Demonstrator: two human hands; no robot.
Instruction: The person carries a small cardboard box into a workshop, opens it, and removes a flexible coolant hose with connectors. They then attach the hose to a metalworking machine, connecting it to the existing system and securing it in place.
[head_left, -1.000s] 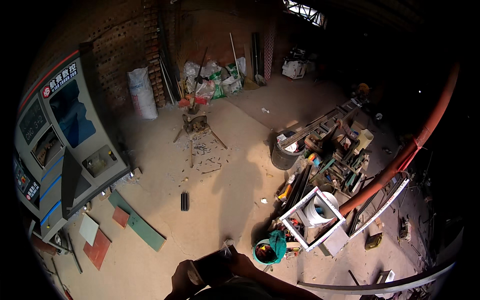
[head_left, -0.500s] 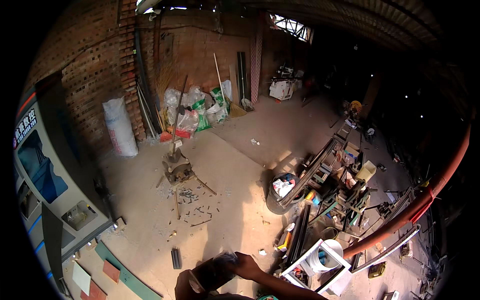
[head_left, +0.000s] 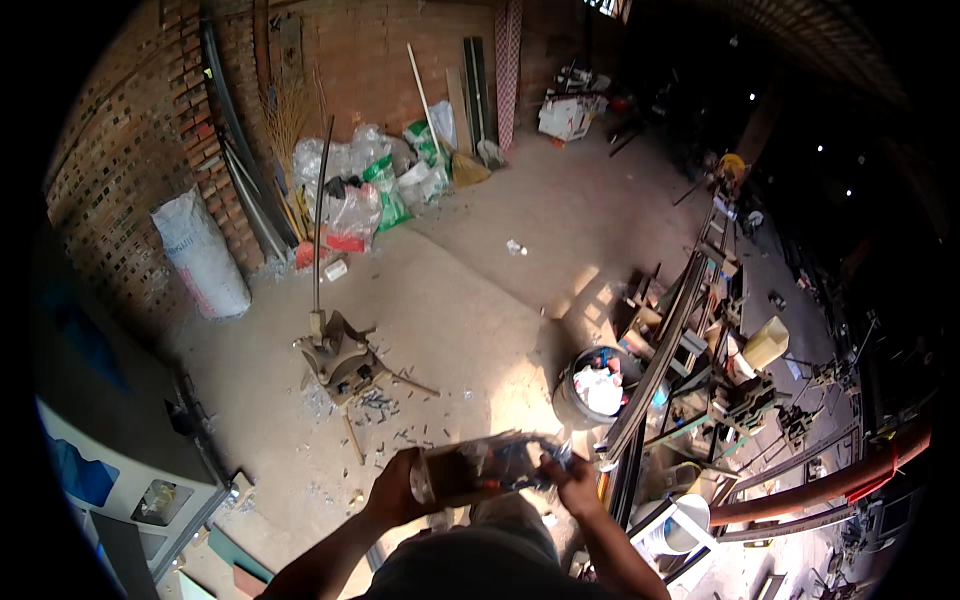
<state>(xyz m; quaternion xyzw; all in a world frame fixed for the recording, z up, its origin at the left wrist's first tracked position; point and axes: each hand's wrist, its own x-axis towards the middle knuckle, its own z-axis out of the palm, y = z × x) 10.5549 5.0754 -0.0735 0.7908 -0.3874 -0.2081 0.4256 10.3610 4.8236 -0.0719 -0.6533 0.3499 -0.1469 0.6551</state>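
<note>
A long, box-shaped package [head_left: 465,472] lies across in front of my body, brown and dark, with shiny clear plastic film about its right end. My left hand [head_left: 398,490] is closed round its left end. At the other end, my right hand [head_left: 576,487] grips the plastic-covered part, with the thumb on top. What is inside the package cannot be made out. Below it show my dark clothing and legs.
A metal stand with a tall lever [head_left: 340,355] stands ahead amid small dark offcuts. To the right are a black bin [head_left: 572,402], long metal bars [head_left: 665,340] and a red pipe [head_left: 820,503]. A white sack [head_left: 203,258] leans at left, behind a grey machine [head_left: 125,500].
Both hands have come up and forward with the package, and they are farther apart on it. The package now lies more level across the view. The head view has shifted and tilted downward.
</note>
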